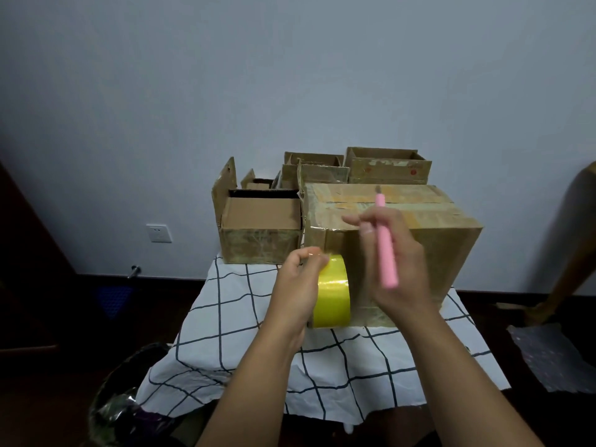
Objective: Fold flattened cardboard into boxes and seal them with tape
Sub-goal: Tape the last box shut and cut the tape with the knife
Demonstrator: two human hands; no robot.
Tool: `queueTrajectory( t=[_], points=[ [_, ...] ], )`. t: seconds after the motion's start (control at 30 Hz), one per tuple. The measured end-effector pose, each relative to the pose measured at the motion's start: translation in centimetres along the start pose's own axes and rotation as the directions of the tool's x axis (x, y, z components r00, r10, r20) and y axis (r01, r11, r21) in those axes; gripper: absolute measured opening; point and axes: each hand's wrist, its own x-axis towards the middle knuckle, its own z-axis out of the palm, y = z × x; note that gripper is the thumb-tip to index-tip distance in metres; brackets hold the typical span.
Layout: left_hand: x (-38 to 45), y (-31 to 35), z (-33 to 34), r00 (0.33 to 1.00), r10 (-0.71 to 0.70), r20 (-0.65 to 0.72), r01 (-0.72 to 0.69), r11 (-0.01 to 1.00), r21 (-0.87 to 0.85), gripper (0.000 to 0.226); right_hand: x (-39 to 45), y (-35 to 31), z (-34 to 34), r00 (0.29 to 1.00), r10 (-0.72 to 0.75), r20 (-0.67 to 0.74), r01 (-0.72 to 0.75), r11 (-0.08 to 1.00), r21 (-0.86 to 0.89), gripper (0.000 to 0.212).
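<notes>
Now the left hand (pixel 298 279) grips the yellow tape roll (pixel 332 293) against the sealed box (pixel 419 221); the right hand (pixel 393 253) pinches a pink cutter (pixel 386 243) before it.

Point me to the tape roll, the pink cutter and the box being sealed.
tape roll (pixel 332 296): head view, yellow outer face.
pink cutter (pixel 387 250): head view, mid handle.
box (pixel 416 209): head view, taped top.

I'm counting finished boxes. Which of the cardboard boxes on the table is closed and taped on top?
The large box nearest the hands, at the front right: its top flaps are shut under tape. The smaller boxes beside and behind it stand open.
</notes>
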Motion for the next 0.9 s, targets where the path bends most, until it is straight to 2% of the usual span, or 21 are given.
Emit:
queueTrajectory(
  t=[0.1,0.2,0.3,0.4,0.43,0.5,0.63,0.73,0.83,0.9],
  points=[
    [-0.2,0.1,0.1,1.0,-0.003,-0.004,0.003,1.0,0.005,0.034,2.1,1.3,1.2,0.976,0.03,0.215,0.045,0.94,-0.339,0.016],
    [0.0,0.1,-0.1,1.0,0.013,-0.007,-0.012,0.998,0.066,0.022,2.7,2.3,1.5,0.969,0.041,0.243,0.062,0.914,-0.402,0.02],
    [0.5,0.7,-0.4,1.0,0.011,0.004,-0.012,0.986,0.164,0.016,2.7,2.7,1.2,0.967,0.054,0.247,0.047,0.921,-0.386,0.014],
    [0.3,0.5,-0.9,0.997,-0.066,0.039,0.05,0.943,0.33,0.028,2.9,2.5,1.0,0.962,0.085,0.259,0.021,0.924,-0.381,0.012],
    [0.1,0.2,-1.2,0.994,-0.097,0.048,0.076,0.938,0.338,0.032,2.9,2.3,0.9,0.96,0.095,0.262,0.014,0.922,-0.387,0.011],
    [-0.3,-0.2,-1.6,0.989,-0.136,0.055,0.117,0.958,0.263,0.035,3.0,2.1,0.9,0.956,0.107,0.274,0.01,0.918,-0.396,0.011],
    [-1.2,-0.3,-1.2,0.989,-0.11,0.102,0.088,0.975,0.204,0.027,3.2,1.9,1.0,0.953,0.134,0.273,-0.016,0.918,-0.396,0.01],
    [-1.6,-0.2,-0.8,0.98,-0.134,0.148,0.119,0.987,0.109,0.022,3.5,2.0,0.9,0.939,0.196,0.281,-0.084,0.927,-0.365,0.007],
    [-1.5,-0.3,-0.9,0.983,-0.138,0.123,0.126,0.987,0.1,0.014,3.8,1.8,0.5,0.934,0.239,0.266,-0.187,0.961,-0.205,0.011],
    [-1.6,-0.5,-0.8,0.984,-0.133,0.12,0.118,0.985,0.124,0.015,3.5,1.1,-0.2,0.967,0.199,0.157,-0.194,0.98,-0.05,0.025]
  ],
)
